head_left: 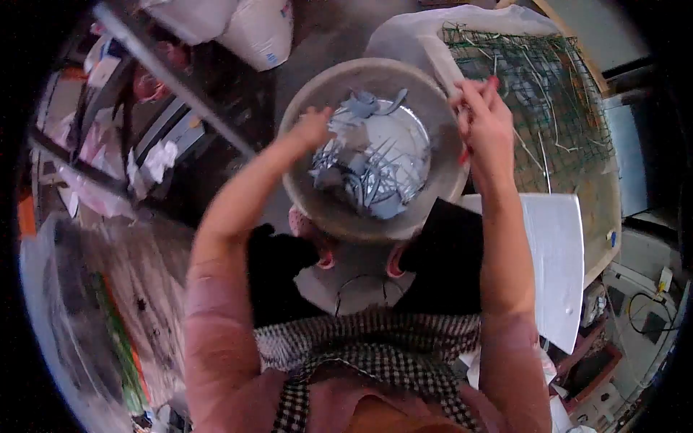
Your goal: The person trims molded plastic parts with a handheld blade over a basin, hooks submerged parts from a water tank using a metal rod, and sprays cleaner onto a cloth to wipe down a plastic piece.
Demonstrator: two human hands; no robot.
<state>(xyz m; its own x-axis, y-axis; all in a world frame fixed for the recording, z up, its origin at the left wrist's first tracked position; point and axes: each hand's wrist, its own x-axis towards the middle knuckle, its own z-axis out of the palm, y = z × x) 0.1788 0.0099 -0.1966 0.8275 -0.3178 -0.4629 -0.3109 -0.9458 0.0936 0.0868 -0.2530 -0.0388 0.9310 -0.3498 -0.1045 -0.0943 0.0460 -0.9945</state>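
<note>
A round grey basin (298,173) stands in front of me between my knees. In it lie many grey pieces (354,184), some flat and some thin strips, on a pale round bottom. My left hand (315,128) is over the basin's left side, near the grey pieces; it is blurred, and whether it holds anything does not show. At the basin's upper right rim, my right hand (485,108) is closed around a red-handled tool (494,81). Red shows above and below the fingers; the tool's kind is not clear.
At the right is a large pale tub (610,209) with a green wire grid (520,94) and loose pale strips on it. A white panel (556,267) leans by my right arm. A metal bar (173,79) crosses the upper left, near white sacks (256,32).
</note>
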